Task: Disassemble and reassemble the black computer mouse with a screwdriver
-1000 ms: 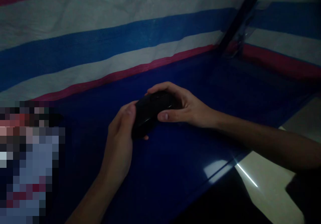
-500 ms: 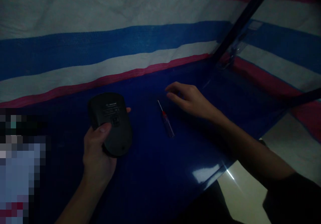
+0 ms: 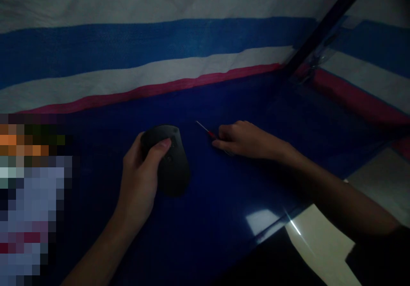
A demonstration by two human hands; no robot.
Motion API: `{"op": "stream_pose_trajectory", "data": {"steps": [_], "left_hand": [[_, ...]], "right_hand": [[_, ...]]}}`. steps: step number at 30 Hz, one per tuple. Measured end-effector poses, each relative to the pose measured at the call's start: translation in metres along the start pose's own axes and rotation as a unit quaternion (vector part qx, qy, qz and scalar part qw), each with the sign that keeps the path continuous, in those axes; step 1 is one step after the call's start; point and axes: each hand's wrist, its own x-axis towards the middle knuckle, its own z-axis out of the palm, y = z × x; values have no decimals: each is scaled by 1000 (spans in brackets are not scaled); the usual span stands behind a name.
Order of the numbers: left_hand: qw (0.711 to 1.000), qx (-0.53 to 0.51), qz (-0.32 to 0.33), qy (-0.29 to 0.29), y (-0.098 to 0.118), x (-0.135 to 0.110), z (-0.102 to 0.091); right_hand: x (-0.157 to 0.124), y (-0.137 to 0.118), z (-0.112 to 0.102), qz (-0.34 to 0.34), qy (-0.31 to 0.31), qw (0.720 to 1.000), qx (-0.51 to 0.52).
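Red-collared screwdriver (image 3: pixel 210 134), loose before, is now in the right hand (image 3: pixel 245 139).

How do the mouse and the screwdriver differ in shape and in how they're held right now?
The mouse is broad and rounded; the screwdriver is slim, with a thin shaft.
The mouse is all dark, while the screwdriver shows some red.
The left hand leaves much of the mouse in view; the right hand hides most of the screwdriver's handle.
Both are in hand over the blue table.
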Motion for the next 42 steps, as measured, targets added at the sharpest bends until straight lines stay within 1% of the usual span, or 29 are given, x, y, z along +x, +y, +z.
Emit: {"op": "stream_pose_trajectory", "data": {"steps": [2, 4, 8, 10, 12, 14, 16, 18, 20, 22, 25, 27, 29, 30, 32, 34, 36, 38, 40, 42], "left_hand": [[998, 53, 38, -14, -2, -1, -2], [993, 95, 73, -21, -4, 0, -2], [980, 166, 101, -38, -4, 1, -2], [962, 239, 126, -45, -1, 1, -3], [932, 322, 157, -53, 3, 1, -6], [904, 382, 178, -69, 7, 0, -8], [891, 414, 171, -80, 8, -1, -9], [890, 425, 141, -82, 9, -2, -8], [884, 444, 119, -90, 9, -4, -6], [868, 468, 115, -120, 10, -5, -5], [848, 482, 113, -187, 11, -9, -7], [854, 461, 101, -220, 12, -11, -9], [881, 410, 51, -230, 13, -12, -10], [901, 372, 19, -222, 13, -12, -9], [941, 280, -56, -182, 15, -11, -7], [966, 184, -111, -145, 15, -10, -3], [975, 109, -137, -134, 15, -8, 0], [979, 67, -136, -139, 14, -7, 2], [979, 59, -136, -141, 12, -7, 3], [978, 63, -136, -147, 11, -7, 3]], "right_hand": [[1, 1, -2, 3, -12, 1000, 26], [0, 4, -5, -16, -12, 999, 39], [0, 10, -9, -67, 4, 997, 49], [0, 13, -10, -77, 11, 995, 70], [-1, 15, -10, -80, 15, 992, 100], [-1, 16, -10, -85, 16, 989, 124], [-1, 16, -9, -94, 17, 987, 129], [-1, 15, -9, -102, 24, 986, 127], [-1, 14, -10, -107, 28, 985, 130], [-1, 14, -10, -114, 33, 983, 140], [-2, 16, -11, -142, 47, 976, 157], [-3, 18, -10, -170, 62, 968, 174], [-5, 20, -10, -188, 70, 955, 217], [-6, 20, -10, -191, 71, 947, 247], [-8, 20, -11, -189, 72, 931, 305], [-10, 19, -14, -191, 80, 922, 329], [-12, 19, -17, -207, 94, 920, 321], [-13, 18, -19, -224, 115, 920, 301], [-14, 19, -20, -235, 135, 921, 278], [-14, 21, -21, -234, 143, 929, 249]]}}
